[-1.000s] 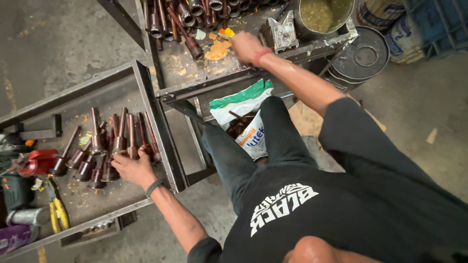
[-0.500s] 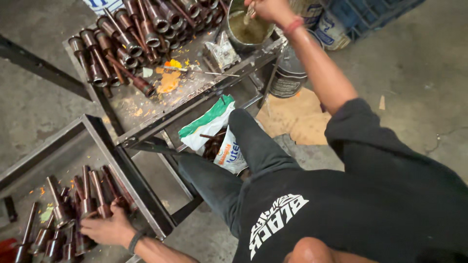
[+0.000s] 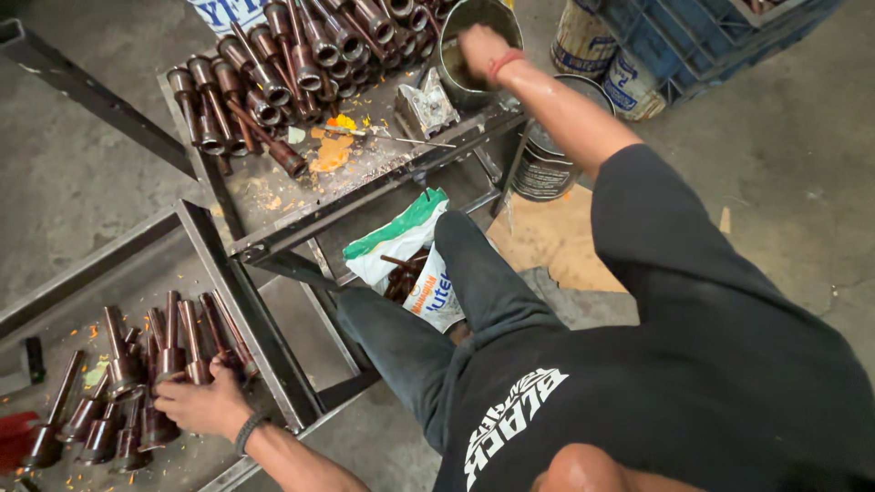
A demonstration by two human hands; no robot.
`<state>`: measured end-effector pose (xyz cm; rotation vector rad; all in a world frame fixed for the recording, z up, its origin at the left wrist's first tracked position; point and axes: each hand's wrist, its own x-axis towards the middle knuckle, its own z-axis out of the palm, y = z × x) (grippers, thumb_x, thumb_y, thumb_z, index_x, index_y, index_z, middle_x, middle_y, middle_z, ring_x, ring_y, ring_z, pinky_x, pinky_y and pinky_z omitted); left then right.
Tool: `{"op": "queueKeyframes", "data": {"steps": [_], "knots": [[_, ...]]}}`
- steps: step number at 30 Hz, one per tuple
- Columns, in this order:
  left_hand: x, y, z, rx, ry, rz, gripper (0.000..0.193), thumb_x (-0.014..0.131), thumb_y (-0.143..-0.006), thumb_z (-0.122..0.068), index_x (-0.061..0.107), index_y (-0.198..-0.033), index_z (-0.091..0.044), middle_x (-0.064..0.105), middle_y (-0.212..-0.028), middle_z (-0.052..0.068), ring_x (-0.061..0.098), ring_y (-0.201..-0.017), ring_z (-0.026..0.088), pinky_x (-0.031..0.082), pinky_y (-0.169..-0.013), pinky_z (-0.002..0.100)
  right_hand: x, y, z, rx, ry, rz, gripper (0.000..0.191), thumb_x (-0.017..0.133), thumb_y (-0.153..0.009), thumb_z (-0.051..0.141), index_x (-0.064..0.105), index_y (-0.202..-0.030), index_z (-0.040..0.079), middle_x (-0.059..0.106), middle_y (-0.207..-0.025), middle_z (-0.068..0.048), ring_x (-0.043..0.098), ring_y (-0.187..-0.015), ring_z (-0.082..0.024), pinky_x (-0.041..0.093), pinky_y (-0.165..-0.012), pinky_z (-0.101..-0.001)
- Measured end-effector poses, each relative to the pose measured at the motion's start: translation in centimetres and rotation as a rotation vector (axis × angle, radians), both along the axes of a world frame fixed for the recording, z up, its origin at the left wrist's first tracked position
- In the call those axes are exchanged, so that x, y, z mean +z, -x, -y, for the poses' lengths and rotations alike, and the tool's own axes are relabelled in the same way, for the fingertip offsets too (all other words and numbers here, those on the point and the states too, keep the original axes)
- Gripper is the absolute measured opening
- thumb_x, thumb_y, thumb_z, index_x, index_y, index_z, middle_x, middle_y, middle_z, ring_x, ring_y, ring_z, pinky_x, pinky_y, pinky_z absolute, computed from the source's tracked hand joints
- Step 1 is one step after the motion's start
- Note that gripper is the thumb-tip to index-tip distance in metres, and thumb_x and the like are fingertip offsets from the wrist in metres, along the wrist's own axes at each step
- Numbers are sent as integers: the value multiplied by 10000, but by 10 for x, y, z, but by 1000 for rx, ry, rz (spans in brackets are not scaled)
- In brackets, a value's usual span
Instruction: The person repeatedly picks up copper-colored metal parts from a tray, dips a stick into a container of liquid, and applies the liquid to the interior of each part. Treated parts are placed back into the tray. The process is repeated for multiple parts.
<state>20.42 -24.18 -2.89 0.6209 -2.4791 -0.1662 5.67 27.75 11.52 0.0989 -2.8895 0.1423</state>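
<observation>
Left hand (image 3: 205,405): we see it resting, fingers curled, on the brown flanged metal parts (image 3: 137,374) lying in the lower tray (image 3: 232,301); a firm grasp we cannot tell.
Right hand (image 3: 481,50): reaching into the metal bucket (image 3: 456,77); its closure we cannot tell.
Upper tray (image 3: 273,196): more brown parts (image 3: 273,64), rowed.
Floor: white sack (image 3: 406,246) beside our knee.

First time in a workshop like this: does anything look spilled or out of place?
Yes. Orange crumbs and a smear are spilled on the metal tray beside the stacked rods, and one rod lies crosswise.
</observation>
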Motion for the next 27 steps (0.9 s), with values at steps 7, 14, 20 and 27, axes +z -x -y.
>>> {"op": "queueKeyframes", "data": {"steps": [7, 14, 20, 27], "knots": [[-4, 6, 10, 31, -9, 17, 553, 749, -613, -326, 412, -938, -30, 431, -869, 161, 469, -744, 357, 377, -588, 441, 3, 19, 3, 40, -33, -13, 90, 561, -629, 13, 610, -704, 15, 578, -681, -183, 565, -606, -293, 453, -542, -355], [-24, 28, 23, -42, -27, 6, 465, 725, -619, -267, 418, -890, -46, 429, -881, 145, 456, -802, 338, 378, -635, 429, 10, 43, -38, 100, 1050, 159, 45, 574, -746, 56, 545, -762, 26, 566, -742, -44, 566, -640, -110, 480, -566, -252], [-28, 35, 23, -73, -48, 8, 459, 719, -631, -255, 402, -868, -24, 420, -860, 156, 447, -818, 343, 371, -654, 432, 0, 44, -60, 44, 1575, 287, 79, 507, -798, 48, 531, -811, -27, 603, -794, -120, 598, -688, -160, 519, -632, -265], [-29, 43, 21, -65, -73, 8, 435, 724, -635, -232, 409, -853, -27, 425, -898, 148, 452, -810, 343, 373, -653, 432, -17, 63, -61, 41, 1505, 279, 61, 497, -788, 14, 499, -849, 13, 579, -758, -100, 590, -661, -189, 509, -582, -280]]}}
